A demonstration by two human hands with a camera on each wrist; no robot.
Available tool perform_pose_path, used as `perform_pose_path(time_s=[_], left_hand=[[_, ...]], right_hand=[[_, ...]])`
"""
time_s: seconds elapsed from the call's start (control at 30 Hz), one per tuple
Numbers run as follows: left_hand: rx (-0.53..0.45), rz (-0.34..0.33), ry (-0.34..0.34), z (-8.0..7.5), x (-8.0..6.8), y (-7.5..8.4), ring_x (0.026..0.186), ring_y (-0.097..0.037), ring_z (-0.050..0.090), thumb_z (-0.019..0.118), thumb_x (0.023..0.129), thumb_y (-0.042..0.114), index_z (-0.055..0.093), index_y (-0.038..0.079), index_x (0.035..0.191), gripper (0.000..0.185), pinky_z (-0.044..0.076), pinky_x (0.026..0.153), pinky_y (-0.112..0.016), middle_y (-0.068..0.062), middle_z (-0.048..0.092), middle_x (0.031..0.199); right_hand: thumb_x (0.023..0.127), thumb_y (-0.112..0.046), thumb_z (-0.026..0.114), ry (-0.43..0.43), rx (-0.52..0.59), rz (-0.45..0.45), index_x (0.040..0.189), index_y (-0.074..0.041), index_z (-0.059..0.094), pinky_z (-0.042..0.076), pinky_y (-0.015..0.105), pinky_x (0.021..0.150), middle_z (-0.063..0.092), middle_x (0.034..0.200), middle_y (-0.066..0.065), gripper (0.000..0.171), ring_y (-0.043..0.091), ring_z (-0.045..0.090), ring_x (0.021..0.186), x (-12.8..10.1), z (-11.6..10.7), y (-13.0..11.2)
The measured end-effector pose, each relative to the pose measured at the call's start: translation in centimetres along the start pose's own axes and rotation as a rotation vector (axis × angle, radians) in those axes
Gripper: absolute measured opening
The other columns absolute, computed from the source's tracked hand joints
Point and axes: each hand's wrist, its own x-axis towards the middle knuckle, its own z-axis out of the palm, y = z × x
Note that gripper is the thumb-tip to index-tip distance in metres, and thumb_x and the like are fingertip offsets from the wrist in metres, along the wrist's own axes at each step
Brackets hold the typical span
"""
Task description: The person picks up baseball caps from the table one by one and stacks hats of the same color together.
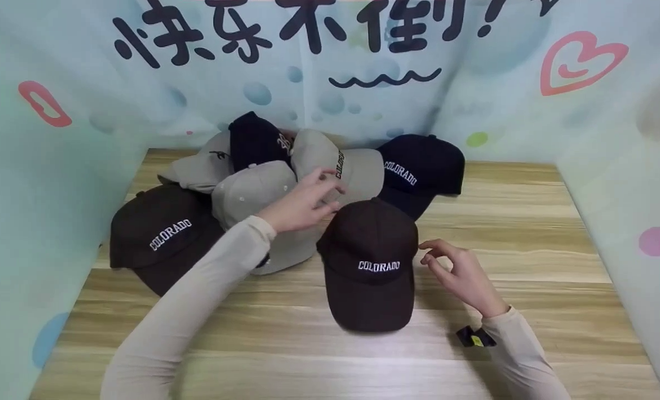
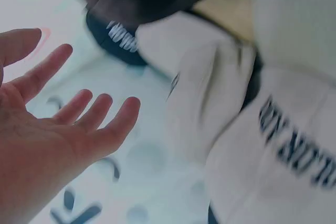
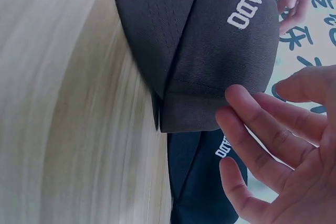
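**Two open hands beside a brown cap on a wooden table**

A brown cap [image 1: 370,261] with "COLORADO" stitched in white sits on the wooden table [image 1: 530,233], a little in front of the pile, its brim pointing toward the person. The right hand [image 1: 462,275] hovers just beside the cap's right side, fingers loosely bent and spread, holding nothing; in the right wrist view the fingertips [image 3: 239,98] lie at the edge of the cap's crown [image 3: 220,51], and whether they touch it cannot be told for sure.

The left hand [image 1: 302,203] reaches across above the back left of the brown cap toward the pile of caps, fingers relaxed and apart. The left wrist view shows its palm [image 2: 47,145] open and empty, with blurred beige caps close by.

Behind lies the pile: a beige cap [image 1: 252,191] under the left hand, another beige cap [image 1: 344,166] with dark lettering, a second brown cap [image 1: 160,233] at the far left, a navy cap [image 1: 421,169] at the right rear, and a dark cap [image 1: 255,141] on top at the back.

A small black tag [image 1: 474,337] with a yellow spot lies on the table near the right wrist. Pale printed cloth walls [image 1: 613,139] with bubbles, a heart and large dark characters enclose the table
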Motion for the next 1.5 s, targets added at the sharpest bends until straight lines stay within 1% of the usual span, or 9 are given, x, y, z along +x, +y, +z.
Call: perform_pose_path(time_s=[0.23,0.37,0.57,0.73,0.9,1.03,1.17,1.33,1.5], left_hand=[[0.051,-0.103,0.108,-4.7,-3.5,-1.7,0.132,-0.039,0.031,0.060,0.093,0.008,0.059,0.003,0.116,0.024,0.029,0.105,-0.053,-0.023,0.033,0.142],[0.069,-0.149,0.164,-6.9,-5.8,-3.7,0.128,-0.040,0.036,0.061,0.091,0.002,0.060,-0.001,0.113,0.023,0.025,0.107,-0.053,-0.025,0.041,0.134],[0.079,-0.216,0.178,-9.1,-9.7,-7.4,0.114,-0.044,0.046,0.055,0.094,0.000,0.057,-0.010,0.111,0.020,0.033,0.098,-0.054,-0.029,0.052,0.117],[0.047,-0.326,0.171,-9.9,-13.1,-11.1,0.114,-0.047,0.046,0.051,0.096,0.001,0.053,-0.012,0.115,0.023,0.033,0.095,-0.058,-0.032,0.052,0.117],[0.045,-0.379,0.246,-10.1,-15.7,-14.0,0.112,-0.049,0.044,0.051,0.095,-0.003,0.051,-0.015,0.114,0.023,0.030,0.096,-0.058,-0.035,0.050,0.115],[0.061,-0.483,0.254,-10.3,-16.9,-15.1,0.116,-0.054,0.037,0.049,0.096,0.002,0.045,-0.015,0.121,0.030,0.026,0.098,-0.062,-0.040,0.040,0.123],[0.040,-0.619,0.183,-10.9,-17.9,-15.8,0.121,-0.057,0.029,0.042,0.101,0.017,0.033,-0.015,0.133,0.046,0.023,0.100,-0.064,-0.044,0.028,0.131],[0.031,-0.733,0.122,-11.5,-19.2,-16.7,0.122,-0.057,0.027,0.035,0.103,0.037,0.023,-0.018,0.137,0.066,0.022,0.101,-0.063,-0.046,0.027,0.131],[0.028,-0.805,0.135,-11.8,-20.3,-17.6,0.120,-0.059,0.029,0.029,0.102,0.050,0.024,-0.019,0.136,0.076,0.025,0.099,-0.064,-0.049,0.027,0.131]], right_hand=[[0.087,0.007,0.062,-0.029,0.027,0.009,0.110,0.001,0.065,0.051,0.039,0.076,0.070,0.088,0.007,0.024,0.014,0.065,0.083,0.2,0.0,0.4],[0.089,0.003,0.064,-0.068,0.030,0.018,0.112,0.002,0.064,0.052,0.034,0.074,0.070,0.092,0.009,0.024,0.016,0.065,0.083,0.6,-0.4,0.4],[0.091,-0.002,0.064,-0.079,-0.029,0.000,0.112,-0.001,0.065,0.052,0.043,0.075,0.070,0.092,0.008,0.021,0.018,0.065,0.086,1.6,-1.6,0.4],[0.090,-0.003,0.065,-0.107,-0.021,-0.027,0.116,0.003,0.062,0.051,0.046,0.078,0.068,0.102,0.013,0.027,0.025,0.064,0.093,2.8,-1.8,0.4],[0.088,-0.017,0.072,-0.209,0.061,-0.001,0.137,0.000,0.046,0.043,0.052,0.091,0.052,0.132,0.016,0.058,0.037,0.050,0.117,3.7,-0.8,0.7],[0.083,-0.025,0.078,-0.230,0.138,0.019,0.148,-0.008,0.032,0.033,0.054,0.102,0.037,0.145,0.011,0.081,0.030,0.034,0.133,4.1,0.1,0.7],[0.078,-0.027,0.082,-0.234,0.184,-0.004,0.152,-0.014,0.025,0.023,0.048,0.109,0.029,0.150,0.006,0.094,0.021,0.026,0.137,4.1,1.0,0.5],[0.076,-0.034,0.083,-0.230,0.148,-0.033,0.154,-0.017,0.022,0.021,0.042,0.110,0.029,0.151,0.006,0.100,0.020,0.027,0.137,4.1,2.1,-0.2],[0.076,-0.037,0.083,-0.221,0.116,-0.040,0.154,-0.017,0.021,0.024,0.043,0.110,0.030,0.149,0.007,0.101,0.021,0.029,0.136,4.0,2.8,-0.7]])
